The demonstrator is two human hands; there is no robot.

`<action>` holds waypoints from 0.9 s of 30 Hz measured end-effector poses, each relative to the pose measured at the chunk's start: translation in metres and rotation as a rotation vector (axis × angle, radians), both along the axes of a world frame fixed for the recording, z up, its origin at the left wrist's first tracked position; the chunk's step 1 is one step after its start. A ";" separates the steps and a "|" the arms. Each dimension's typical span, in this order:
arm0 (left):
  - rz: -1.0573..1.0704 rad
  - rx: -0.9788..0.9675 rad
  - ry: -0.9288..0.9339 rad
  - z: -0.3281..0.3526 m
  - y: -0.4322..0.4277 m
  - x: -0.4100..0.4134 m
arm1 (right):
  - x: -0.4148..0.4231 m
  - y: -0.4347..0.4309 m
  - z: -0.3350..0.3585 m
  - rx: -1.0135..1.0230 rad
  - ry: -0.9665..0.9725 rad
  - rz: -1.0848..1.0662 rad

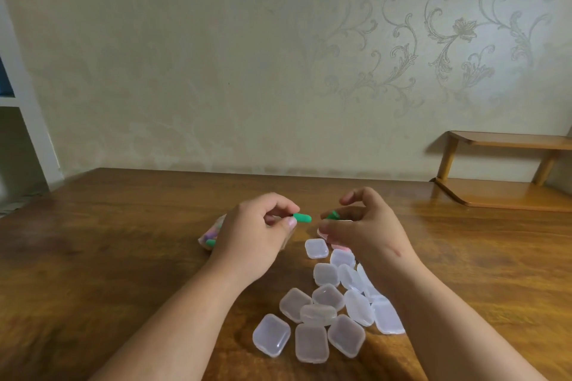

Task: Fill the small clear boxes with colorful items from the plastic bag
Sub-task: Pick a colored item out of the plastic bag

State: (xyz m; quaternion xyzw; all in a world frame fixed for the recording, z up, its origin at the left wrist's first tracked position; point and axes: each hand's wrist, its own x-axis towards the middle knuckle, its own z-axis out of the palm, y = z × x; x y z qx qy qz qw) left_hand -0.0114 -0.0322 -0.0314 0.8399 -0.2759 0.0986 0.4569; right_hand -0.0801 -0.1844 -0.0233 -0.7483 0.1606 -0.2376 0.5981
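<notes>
I pinch a green piece (302, 218) between the thumb and first finger of my left hand (252, 240), and its round end sticks out toward my other hand. My right hand (366, 227) is just beside it, with the fingers curled, and a second green piece (332, 215) shows between the thumb and the fingers there. Most of that one is hidden by my thumb. The two green pieces are close but do not touch. The plastic bag (211, 237) lies on the table (123, 257) behind my left hand, which covers most of it; I can see purple, pink and green bits inside. The small clear boxes (328, 314) lie in a loose heap between my arms, all shut, some leaning on each other. One box (316, 248) sits alone, nearer my fingers. My right arm hides the edge of the heap. Something pink (340, 247) peeks out under my right hand, but I cannot tell what it is. A small wooden shelf (507, 145) stands far off on the right, by the flowery wall (433, 40).
</notes>
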 end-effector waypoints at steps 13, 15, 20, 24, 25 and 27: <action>-0.018 0.027 0.025 -0.002 -0.005 -0.005 | 0.001 0.001 -0.005 -0.041 0.009 0.075; -0.009 0.033 0.011 -0.002 -0.005 -0.004 | 0.001 0.003 -0.005 -0.077 0.021 0.095; 0.020 0.048 -0.006 -0.003 -0.007 -0.003 | 0.000 0.005 -0.003 -0.089 0.066 0.113; -0.003 0.223 -0.270 -0.007 -0.006 -0.006 | 0.000 -0.007 -0.001 -0.110 0.015 -0.070; -0.044 0.289 -0.352 -0.008 -0.007 -0.008 | -0.001 -0.010 -0.001 -0.128 0.007 -0.104; -0.119 0.437 -0.419 -0.009 -0.010 -0.011 | -0.001 -0.013 -0.002 -0.121 0.001 -0.127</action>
